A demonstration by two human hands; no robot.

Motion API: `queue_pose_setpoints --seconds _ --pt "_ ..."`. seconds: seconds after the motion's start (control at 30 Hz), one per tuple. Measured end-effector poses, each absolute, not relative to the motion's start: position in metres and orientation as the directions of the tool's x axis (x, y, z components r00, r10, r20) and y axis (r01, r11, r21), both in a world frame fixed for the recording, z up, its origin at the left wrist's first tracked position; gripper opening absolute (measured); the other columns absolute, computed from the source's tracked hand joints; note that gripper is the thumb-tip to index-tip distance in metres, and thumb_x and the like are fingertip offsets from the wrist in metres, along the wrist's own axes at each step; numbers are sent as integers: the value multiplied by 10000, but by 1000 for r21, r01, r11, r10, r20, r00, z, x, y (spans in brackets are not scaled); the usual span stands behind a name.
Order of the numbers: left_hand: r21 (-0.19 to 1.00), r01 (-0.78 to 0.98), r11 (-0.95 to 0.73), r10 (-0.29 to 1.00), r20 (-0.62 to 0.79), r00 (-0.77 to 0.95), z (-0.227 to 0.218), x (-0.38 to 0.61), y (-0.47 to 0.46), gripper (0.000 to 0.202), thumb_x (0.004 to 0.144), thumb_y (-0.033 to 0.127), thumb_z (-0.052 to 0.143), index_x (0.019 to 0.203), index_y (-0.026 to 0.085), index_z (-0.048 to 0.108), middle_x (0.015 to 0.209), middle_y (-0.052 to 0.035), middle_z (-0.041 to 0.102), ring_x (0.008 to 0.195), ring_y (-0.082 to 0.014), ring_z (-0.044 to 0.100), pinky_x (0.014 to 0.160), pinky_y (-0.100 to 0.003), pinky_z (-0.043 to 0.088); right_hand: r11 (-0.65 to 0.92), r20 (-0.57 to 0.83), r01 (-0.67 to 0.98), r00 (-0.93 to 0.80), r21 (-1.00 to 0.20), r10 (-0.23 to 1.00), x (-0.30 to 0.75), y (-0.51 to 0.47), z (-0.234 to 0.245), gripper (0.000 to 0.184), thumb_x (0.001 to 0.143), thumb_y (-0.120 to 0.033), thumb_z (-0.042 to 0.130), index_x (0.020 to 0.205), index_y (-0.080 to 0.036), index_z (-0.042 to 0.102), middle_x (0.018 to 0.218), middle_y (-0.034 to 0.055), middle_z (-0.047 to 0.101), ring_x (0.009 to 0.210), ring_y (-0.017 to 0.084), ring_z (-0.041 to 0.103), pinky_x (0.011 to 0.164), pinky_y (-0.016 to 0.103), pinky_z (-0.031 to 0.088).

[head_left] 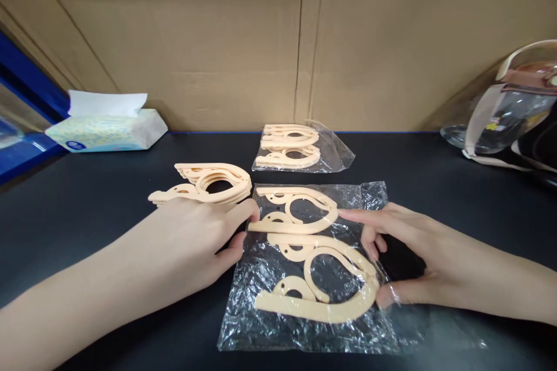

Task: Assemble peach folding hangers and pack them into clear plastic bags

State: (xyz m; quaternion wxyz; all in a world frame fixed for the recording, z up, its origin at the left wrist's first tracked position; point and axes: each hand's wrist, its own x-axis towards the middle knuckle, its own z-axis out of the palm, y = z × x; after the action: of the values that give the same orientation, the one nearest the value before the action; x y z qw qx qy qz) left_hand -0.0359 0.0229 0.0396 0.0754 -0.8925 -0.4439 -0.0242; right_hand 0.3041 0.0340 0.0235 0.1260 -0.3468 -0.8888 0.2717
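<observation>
Crinkled clear plastic bag (261, 324) lies flat at the lower centre of the frame on a black tabletop (87, 220), with two peach plastic curved hangers on it, though whether inside or atop the film is unclear. Both run left to right between the hands: the lower hanger (322, 310) nearer the camera, the upper hanger (300, 226) just behind it. At the left edge, the left hand (191, 243) brackets the upper hanger's left tip with forefinger and thumb; whether it pinches I cannot tell. Opposite, the right hand (418, 261) is unclenched, its forefinger touching the upper hanger's right end and its thumb pressing beside the lower one's. A loose stack of peach hangers (209, 185) sits behind the left hand, a filled bag of hangers (335, 153) further back, and a tissue pack (108, 130) at the upper left.
</observation>
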Motion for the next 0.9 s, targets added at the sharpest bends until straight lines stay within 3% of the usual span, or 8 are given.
queue_pose_setpoints --seconds 0.2,0.37,0.5,0.63,0.9 --pt "-46 831 -555 825 101 556 42 -35 21 203 942 194 449 969 264 637 593 44 548 464 -146 469 530 -296 277 680 127 521 -739 -516 662 298 29 17 689 874 -370 810 1499 -258 540 847 -23 677 784 166 652 760 296 530" --pt "-7 822 -569 815 122 566 42 -37 21 248 921 138 440 948 275 646 576 45 556 476 -161 490 542 -304 264 708 170 493 -748 -506 642 297 29 11 695 885 -413 797 1515 -302 524 844 -21 671 764 173 630 744 307 518" --pt "20 810 -586 808 92 582 44 -37 21 251 965 160 423 943 284 640 673 34 647 552 -175 559 558 -299 285 666 125 488 -747 -564 653 304 36 12 759 906 -376 780 1581 -352 434 859 -34 666 757 156 648 747 293 525" --pt "36 784 -620 783 104 614 41 -39 23 229 975 179 424 914 274 623 662 39 641 516 -159 524 536 -297 270 624 92 502 -731 -599 676 309 44 11 828 900 -380 782 1620 -384 372 848 -43 645 744 147 642 735 284 529" --pt "0 798 -603 795 81 601 40 -38 22 223 970 168 428 912 276 614 690 48 660 549 -158 552 546 -296 281 639 123 515 -716 -572 687 305 42 9 815 891 -376 793 1604 -382 399 818 -56 622 705 131 611 681 254 510"
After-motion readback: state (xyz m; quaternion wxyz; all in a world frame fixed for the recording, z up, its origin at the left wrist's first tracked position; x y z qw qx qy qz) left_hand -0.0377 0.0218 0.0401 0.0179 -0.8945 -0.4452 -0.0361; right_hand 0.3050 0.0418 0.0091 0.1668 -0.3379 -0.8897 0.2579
